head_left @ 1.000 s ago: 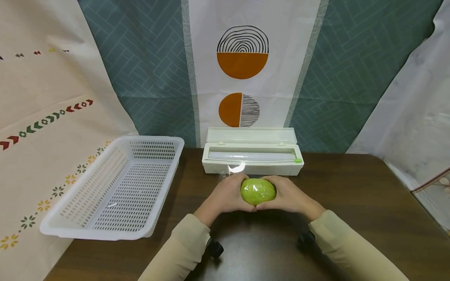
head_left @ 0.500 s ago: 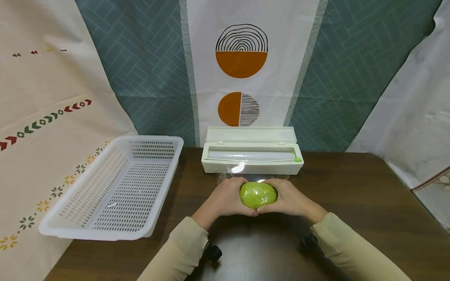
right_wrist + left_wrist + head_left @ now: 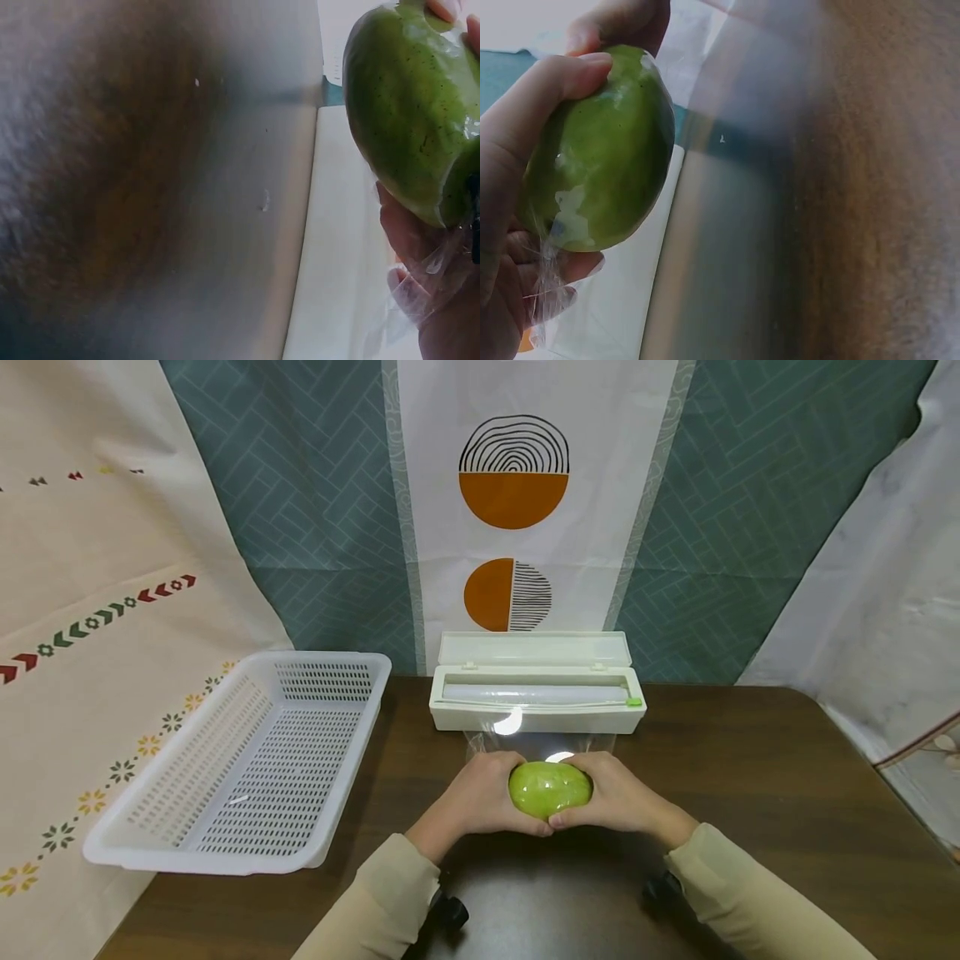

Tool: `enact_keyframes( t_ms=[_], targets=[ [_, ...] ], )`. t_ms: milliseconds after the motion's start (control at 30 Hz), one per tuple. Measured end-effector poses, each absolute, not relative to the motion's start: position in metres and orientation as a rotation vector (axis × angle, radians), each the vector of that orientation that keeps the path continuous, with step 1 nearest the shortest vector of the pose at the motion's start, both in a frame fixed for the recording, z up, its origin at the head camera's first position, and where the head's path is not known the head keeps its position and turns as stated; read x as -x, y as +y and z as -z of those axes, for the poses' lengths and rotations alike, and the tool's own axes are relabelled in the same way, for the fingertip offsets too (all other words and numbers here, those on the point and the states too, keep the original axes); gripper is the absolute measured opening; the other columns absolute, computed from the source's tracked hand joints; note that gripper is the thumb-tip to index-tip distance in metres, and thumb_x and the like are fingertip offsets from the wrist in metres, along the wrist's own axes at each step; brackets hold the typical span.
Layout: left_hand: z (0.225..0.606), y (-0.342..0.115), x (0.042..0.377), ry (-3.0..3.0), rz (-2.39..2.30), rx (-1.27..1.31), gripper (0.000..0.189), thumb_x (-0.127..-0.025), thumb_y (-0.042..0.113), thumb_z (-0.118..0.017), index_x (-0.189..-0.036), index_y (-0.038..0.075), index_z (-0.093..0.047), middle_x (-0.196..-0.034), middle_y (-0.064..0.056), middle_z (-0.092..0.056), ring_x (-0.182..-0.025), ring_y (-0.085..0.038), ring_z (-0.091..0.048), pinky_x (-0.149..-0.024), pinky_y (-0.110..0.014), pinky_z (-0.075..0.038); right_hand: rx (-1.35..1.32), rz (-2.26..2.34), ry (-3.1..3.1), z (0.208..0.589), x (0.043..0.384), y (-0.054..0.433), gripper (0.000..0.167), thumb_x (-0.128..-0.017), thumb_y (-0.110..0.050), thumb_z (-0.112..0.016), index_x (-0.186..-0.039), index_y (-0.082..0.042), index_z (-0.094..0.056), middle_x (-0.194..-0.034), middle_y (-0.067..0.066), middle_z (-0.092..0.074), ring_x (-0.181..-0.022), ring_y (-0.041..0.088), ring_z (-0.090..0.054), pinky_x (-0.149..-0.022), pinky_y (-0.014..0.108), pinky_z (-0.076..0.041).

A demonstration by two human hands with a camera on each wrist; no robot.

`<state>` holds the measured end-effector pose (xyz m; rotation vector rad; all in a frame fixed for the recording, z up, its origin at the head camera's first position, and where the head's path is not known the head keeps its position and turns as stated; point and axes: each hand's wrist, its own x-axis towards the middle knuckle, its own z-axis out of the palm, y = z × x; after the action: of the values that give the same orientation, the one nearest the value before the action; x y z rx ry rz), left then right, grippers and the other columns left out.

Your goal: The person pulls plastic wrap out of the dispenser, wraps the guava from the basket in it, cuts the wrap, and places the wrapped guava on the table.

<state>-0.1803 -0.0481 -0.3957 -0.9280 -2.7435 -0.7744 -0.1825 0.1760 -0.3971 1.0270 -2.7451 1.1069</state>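
Note:
A green mango (image 3: 550, 789) sits between the two hands above the table, in front of the cling film dispenser (image 3: 536, 721). My left hand (image 3: 486, 795) grips its left end and my right hand (image 3: 624, 795) its right end, with the thumbs meeting at the near side. Clear cling film (image 3: 536, 746) stretches from the dispenser to the mango. In the left wrist view, shiny film clings to the mango (image 3: 604, 154) and bunches by the fingers. The right wrist view has crumpled film (image 3: 439, 274) over the right fingers. The mango's underside is hidden in the head view.
The dispenser's lid (image 3: 534, 649) stands raised, with a white roll (image 3: 534, 694) inside and a small green slider (image 3: 633, 702) at the right. A white perforated basket (image 3: 324, 827) stands on the left of the dark wooden table (image 3: 750, 793). Patterned cloths hang behind.
Both hands have drawn the mango a little toward the person, away from the dispenser. More of the stretched cling film now shows between them. The grip looks the same.

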Motion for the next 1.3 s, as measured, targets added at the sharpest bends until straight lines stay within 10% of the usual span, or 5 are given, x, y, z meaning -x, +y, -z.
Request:
enact_keyframes(
  t_ms=[1300],
  targets=[
    [0.379,-0.05,0.149,-2.686,0.74,0.973,0.064,-0.05,0.067,-0.078,-0.088,0.017,-0.064,-0.075,0.014,-0.059,-0.066,-0.001,-0.05,-0.058,-0.015,-0.04,-0.963,-1.012,-2.689,0.386,0.148,0.178,0.053,-0.061,-0.051,-0.082,-0.105,-0.023,-0.069,-0.091,-0.017,-0.062,-0.085,0.007,-0.049,-0.068,0.023,-0.041]
  ],
)
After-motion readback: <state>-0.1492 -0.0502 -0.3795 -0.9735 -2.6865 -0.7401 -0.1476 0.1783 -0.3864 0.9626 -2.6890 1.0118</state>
